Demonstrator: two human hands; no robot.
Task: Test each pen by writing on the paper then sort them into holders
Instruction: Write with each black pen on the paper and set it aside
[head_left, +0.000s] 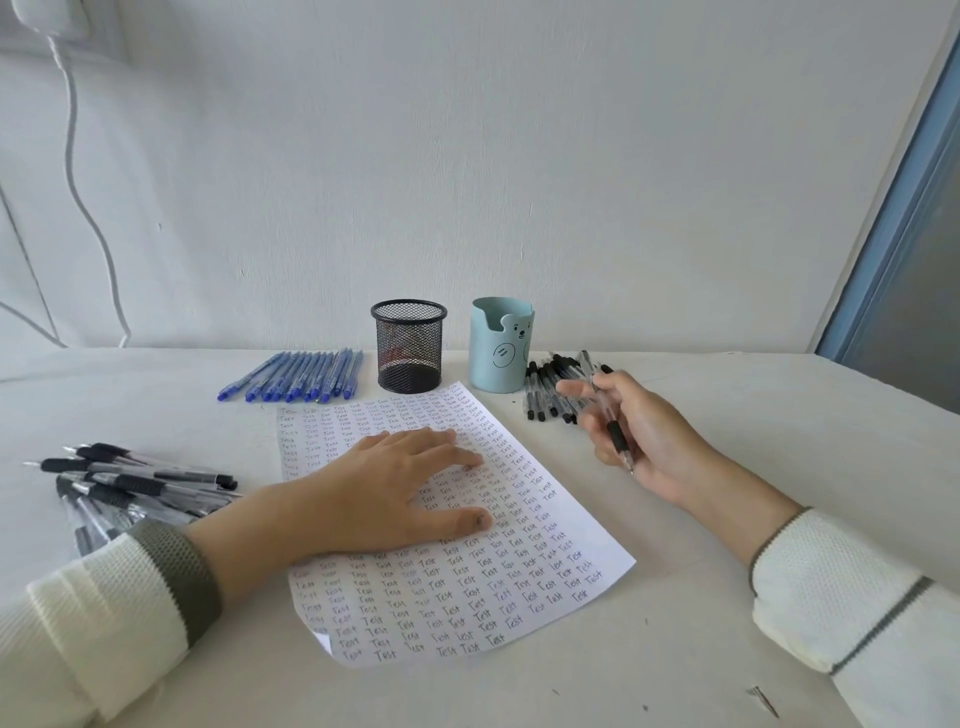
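While the head view is looking down over a white tabletop (701, 649), the following items are showing.

Paper (519, 571): lying tilted at the centre, filled with rows of the handwritten word "Test"; its near left corner is curling up slightly.

Left hand (395, 488): resting palm-down on the paper, fingers (441, 447) lying flat and spread, gripping nothing. A white sleeve with a grey-green cuff is covering the wrist.

Right hand (639, 431): hovering to the right of the paper, just in front of the black-capped pens. Its fingers are curling round a clear pen (610, 421) with a black grip, tip pointing down toward the person; the forefinger is sticking out to the left.

Black mesh holder (409, 345): standing upright behind the paper's far edge; what it is holding cannot be told.

Light blue holder (500, 345): standing upright just right of the mesh one, a bear face drawn on it; its inside is hidden.

Blue pens (296, 376): lying in a neat row left of the mesh holder.

Black-capped pens (550, 387): lying in a loose heap right of the blue holder.

Black-grip pens (130, 483): lying piled at the left edge, near the left sleeve.

White cable (85, 208): hanging down the wall at the far left.
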